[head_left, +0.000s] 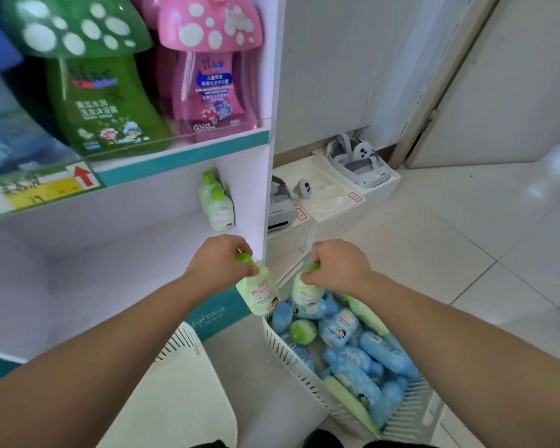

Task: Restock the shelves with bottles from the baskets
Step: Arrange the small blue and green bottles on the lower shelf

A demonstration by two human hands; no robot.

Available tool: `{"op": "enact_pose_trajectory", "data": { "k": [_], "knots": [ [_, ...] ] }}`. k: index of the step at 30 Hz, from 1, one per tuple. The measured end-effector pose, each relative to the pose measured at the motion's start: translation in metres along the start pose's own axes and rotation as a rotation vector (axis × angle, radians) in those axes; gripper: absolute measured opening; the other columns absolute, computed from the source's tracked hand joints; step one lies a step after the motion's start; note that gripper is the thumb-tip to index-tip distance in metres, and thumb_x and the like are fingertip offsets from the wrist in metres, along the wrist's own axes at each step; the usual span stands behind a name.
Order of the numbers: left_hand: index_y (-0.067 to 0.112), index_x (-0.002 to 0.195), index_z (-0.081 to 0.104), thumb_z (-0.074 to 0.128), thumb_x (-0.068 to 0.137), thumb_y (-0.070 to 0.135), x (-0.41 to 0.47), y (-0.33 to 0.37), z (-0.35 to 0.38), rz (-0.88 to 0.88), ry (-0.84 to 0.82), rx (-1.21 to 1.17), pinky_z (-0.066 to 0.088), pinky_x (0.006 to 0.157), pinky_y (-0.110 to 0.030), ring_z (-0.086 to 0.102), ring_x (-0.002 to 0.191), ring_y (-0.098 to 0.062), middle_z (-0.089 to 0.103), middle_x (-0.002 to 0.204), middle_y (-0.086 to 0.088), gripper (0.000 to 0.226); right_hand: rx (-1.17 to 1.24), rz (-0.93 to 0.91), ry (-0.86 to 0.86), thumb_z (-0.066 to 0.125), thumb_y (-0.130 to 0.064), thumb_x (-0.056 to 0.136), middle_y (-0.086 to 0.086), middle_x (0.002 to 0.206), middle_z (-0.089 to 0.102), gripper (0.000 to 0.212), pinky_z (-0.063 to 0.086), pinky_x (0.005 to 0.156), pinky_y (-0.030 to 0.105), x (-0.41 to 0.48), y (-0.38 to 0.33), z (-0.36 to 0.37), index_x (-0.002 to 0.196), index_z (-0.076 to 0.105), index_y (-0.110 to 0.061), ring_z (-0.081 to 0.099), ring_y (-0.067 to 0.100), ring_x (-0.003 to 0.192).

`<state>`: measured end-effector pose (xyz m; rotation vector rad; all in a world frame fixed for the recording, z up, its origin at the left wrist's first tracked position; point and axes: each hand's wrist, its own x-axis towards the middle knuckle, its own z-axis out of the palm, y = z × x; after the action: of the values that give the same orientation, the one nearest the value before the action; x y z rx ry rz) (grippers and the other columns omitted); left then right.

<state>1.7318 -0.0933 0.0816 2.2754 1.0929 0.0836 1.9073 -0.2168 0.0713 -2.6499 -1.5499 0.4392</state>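
Bottles hang cap-up, one in each fist: the left hand pinches a green bottle nearest the lower shelf (up and leftward), while the right hand grips another green bottle over the basket.
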Motion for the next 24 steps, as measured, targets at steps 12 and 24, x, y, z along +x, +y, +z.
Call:
{"op": "enact_pose_trajectory", "data": {
  "k": [12,24],
  "knots": [
    [0.020,0.109,0.064,0.076,0.078,0.027,-0.009,-0.029,-0.048,-0.130,0.146,-0.061,0.045,0.073,-0.028,0.056,0.090,-0.018,0.059,0.100,0.002,0.034,0.076,-0.214,0.060,0.071,-0.037,0.071,-0.002,0.075,0.056,0.026,0.048,0.063,0.030,-0.009,-0.069,-0.024,0.073,0.053,-0.019,0.054,0.020,0.074],
    [0.015,0.102,0.063,0.080,0.073,0.023,0.022,-0.085,-0.069,-0.214,0.309,-0.135,0.045,0.072,-0.028,0.060,0.092,-0.021,0.064,0.099,-0.004,0.034,0.170,-0.313,0.218,0.068,-0.040,0.075,0.002,0.079,0.065,0.025,0.049,0.064,0.030,0.022,-0.126,-0.005,0.081,0.064,-0.016,0.059,0.021,0.074]
  ]
}}
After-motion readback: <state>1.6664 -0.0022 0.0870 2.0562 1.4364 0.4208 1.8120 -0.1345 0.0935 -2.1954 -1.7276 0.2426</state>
